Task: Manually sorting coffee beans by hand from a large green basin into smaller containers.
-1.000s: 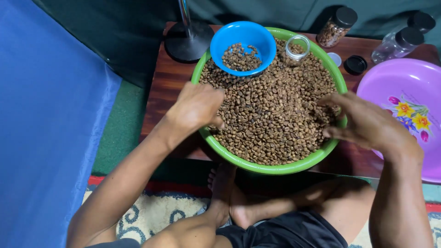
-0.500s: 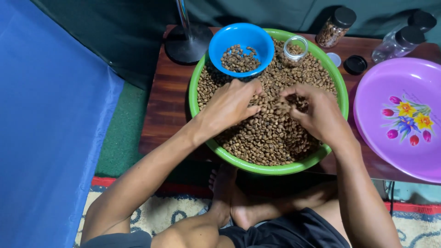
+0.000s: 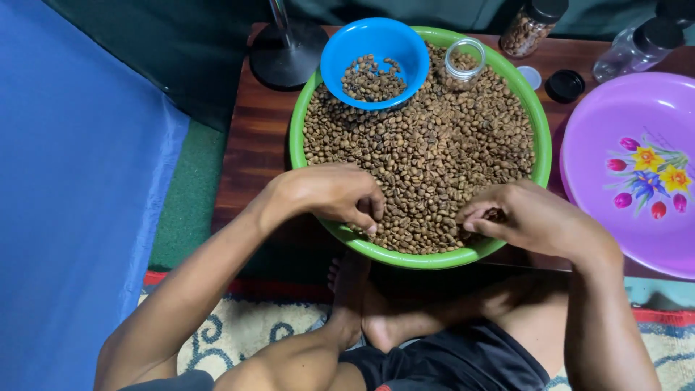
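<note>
A big green basin [image 3: 295, 137] full of brown beans [image 3: 434, 145] stands on a low wooden table [image 3: 250, 163]. My left hand [image 3: 326, 194] rests at the basin's near rim, fingers curled and pinched down into the beans. At the near right rim my right hand [image 3: 532, 217] is curled too, thumb and fingers closed on a few beans. A blue bowl [image 3: 330, 54] holding some beans sits in the basin's far left part. A small open glass jar [image 3: 464, 60] stands in the beans beside it.
A purple flowered plate [image 3: 601, 137] lies right of the basin. Behind stand a bean-filled jar [image 3: 527, 25], a clear bottle [image 3: 633, 47], a black lid [image 3: 565, 85] and a round stand base [image 3: 286, 58]. Blue cloth [image 3: 72, 181] hangs left; my crossed legs are below.
Both hands have drawn back from the middle of the beans to the basin's near rim and moved apart. The view has shifted slightly, leaving the basin higher in frame.
</note>
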